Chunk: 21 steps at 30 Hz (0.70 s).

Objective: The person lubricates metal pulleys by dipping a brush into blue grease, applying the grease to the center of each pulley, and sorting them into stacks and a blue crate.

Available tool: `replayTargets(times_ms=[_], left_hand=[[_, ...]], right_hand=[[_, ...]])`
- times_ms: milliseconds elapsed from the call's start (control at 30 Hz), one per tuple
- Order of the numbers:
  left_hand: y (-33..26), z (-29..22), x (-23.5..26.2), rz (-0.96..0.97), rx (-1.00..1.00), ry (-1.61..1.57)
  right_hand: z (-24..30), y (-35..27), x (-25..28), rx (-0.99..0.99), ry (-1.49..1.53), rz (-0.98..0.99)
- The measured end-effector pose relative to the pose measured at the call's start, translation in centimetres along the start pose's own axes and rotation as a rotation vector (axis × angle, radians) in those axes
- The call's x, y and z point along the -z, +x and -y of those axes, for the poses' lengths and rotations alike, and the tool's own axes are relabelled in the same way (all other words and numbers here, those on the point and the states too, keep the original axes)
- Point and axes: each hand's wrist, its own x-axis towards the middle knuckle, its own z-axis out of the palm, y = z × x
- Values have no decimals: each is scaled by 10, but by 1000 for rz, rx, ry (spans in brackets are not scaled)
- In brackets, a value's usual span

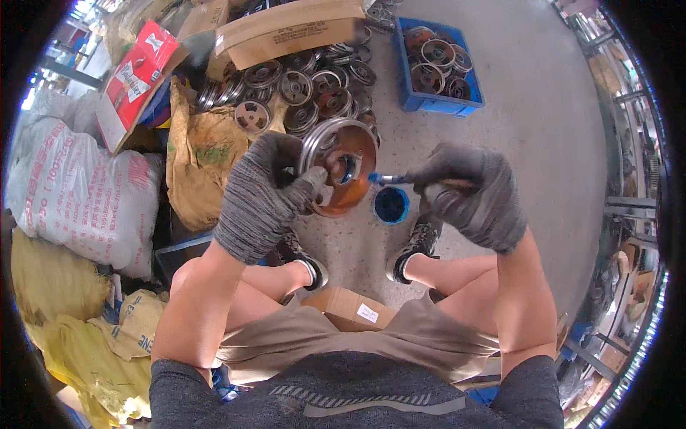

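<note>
In front of me a metal pulley wheel (360,148), its rim grooved and its face reddish brown, is tilted up in my left hand (261,204). That grey-gloved hand grips the wheel's left edge, thumb across the face. My right hand (477,196), gloved alike, is closed around the handle of a small brush (386,179). Blue colours the bristles, which point left and reach the wheel's right edge; whether they touch it I cannot tell. Below the brush, a round blue-stained pot (391,206) with dark blue inside stands on the floor near my feet.
Beyond the wheel, many similar wheels (332,104) lie heaped beside a torn brown sack (204,164) and a flattened carton (293,36). A blue crate (443,106) holds more wheels. White sacks (82,193) crowd the left; shelving (632,207) lines the right. A cardboard box (343,306) sits between my legs.
</note>
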Motion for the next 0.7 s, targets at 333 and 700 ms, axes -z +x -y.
replayTargets(times_ms=[333,700], left_hand=[[-2,-12,-2,7,42,-55],[-3,-12,-7,62,48,-84]], right_hand=[[-9,11,-19,435,-37,-118],[14,3,-30,254,-94,-91]])
